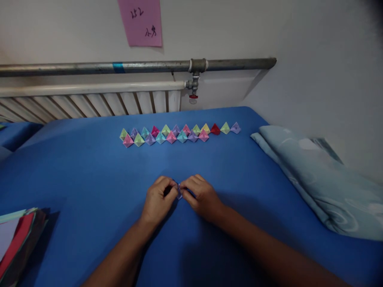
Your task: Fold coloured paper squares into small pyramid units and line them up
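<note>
My left hand and my right hand meet at the middle of a blue bed sheet. Both pinch a small purple folded paper piece between their fingertips; most of it is hidden by the fingers. Farther away lies a double row of several small folded paper shapes in pink, green, purple, teal, yellow and red, well apart from my hands.
A stack of coloured paper sheets lies at the near left edge. A folded light-blue blanket rests at the right. Behind the bed stand a white radiator, a metal pipe and a pink note on the wall.
</note>
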{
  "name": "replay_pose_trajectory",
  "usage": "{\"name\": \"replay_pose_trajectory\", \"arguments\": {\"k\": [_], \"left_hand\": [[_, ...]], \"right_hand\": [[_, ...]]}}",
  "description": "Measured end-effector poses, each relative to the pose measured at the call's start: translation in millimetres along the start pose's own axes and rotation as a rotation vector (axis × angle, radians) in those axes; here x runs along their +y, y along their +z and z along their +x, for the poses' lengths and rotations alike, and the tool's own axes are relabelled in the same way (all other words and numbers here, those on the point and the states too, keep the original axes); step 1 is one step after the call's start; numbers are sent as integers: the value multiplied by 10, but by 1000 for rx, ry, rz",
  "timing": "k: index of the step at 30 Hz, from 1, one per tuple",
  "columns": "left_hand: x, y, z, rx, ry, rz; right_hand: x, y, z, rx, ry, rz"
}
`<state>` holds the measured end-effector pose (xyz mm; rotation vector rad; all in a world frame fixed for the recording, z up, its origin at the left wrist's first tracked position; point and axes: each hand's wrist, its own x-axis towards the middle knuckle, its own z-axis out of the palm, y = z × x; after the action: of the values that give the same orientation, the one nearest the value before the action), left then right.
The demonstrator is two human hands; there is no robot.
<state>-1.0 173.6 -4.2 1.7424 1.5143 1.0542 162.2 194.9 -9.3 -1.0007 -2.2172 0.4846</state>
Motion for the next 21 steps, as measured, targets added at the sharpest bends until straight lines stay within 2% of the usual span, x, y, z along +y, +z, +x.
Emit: {"name": "replay_pose_trajectory", "arguments": {"k": [21], "left_hand": [[-31,-26,25,38,-23,-7]], "right_hand": [[13,-126,-69,-8,27,50]]}}
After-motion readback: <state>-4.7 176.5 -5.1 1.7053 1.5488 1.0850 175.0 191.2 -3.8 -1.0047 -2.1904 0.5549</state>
